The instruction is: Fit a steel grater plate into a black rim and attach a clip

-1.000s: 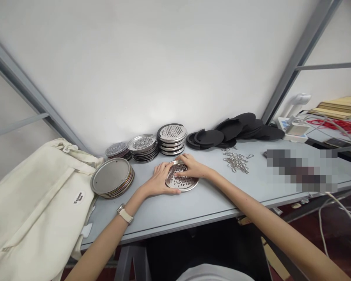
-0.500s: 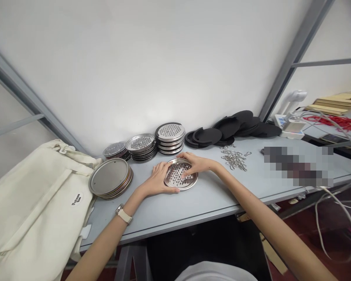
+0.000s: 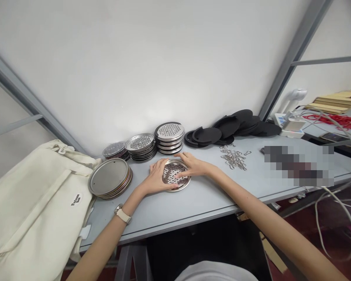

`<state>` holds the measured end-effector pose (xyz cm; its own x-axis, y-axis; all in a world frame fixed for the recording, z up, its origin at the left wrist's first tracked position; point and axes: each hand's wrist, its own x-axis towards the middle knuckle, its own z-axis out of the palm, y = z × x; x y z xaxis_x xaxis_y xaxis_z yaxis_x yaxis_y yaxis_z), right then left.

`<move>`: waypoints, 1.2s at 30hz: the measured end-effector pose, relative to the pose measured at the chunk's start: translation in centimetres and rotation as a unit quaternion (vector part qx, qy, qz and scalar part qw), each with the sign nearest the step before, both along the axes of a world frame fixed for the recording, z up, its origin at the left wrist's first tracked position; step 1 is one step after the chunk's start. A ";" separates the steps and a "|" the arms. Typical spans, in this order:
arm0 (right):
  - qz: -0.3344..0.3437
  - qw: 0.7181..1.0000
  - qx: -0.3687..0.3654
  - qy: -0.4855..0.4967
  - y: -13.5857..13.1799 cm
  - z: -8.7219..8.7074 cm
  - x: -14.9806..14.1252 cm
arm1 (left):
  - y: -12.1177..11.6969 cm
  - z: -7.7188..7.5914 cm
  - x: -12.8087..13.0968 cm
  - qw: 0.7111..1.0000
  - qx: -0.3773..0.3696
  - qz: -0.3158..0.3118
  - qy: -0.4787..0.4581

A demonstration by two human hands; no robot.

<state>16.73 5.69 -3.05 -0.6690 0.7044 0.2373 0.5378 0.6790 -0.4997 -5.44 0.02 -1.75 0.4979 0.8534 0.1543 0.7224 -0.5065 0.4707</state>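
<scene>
A round metal grater disc (image 3: 171, 178), with raised perforations and a plain rim, lies on the table in front of me. My left hand (image 3: 156, 179) curves round its left side, the thumb along the near edge. From the far right, my right hand (image 3: 192, 165) grips the disc, its thumb on the grating face and its fingers over the far rim. Just behind stand a stack of perforated metal discs (image 3: 170, 134), a second stack of grater discs (image 3: 140, 144) and a lower stack (image 3: 114, 150). A pile of plain round plates (image 3: 109, 177) is to the left.
Black round holders (image 3: 208, 136) lie in a heap along the wall, with loose metal clips (image 3: 233, 158) before them. A cream bag (image 3: 32, 203) leans at the left table end. At right are a blurred-out item (image 3: 295, 166), a white device (image 3: 292, 125) and cables (image 3: 349, 218).
The grater disc has shifted slightly left between my hands. My right hand has moved left with it, while my left hand stays nearly where it was, still round the disc.
</scene>
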 end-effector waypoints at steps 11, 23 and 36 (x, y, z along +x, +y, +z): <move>0.094 0.990 -0.101 -0.008 0.3 1.3 1.8 | 0.4 0.1 -0.4 0.999 -0.018 -0.021 0.030; 0.137 0.990 -0.043 0.013 -0.8 0.9 0.0 | -0.1 0.8 -0.5 0.999 -0.037 -0.025 0.004; 0.177 0.978 -0.106 0.008 -0.2 1.8 0.9 | 0.0 1.0 -0.7 0.998 -0.036 -0.044 -0.013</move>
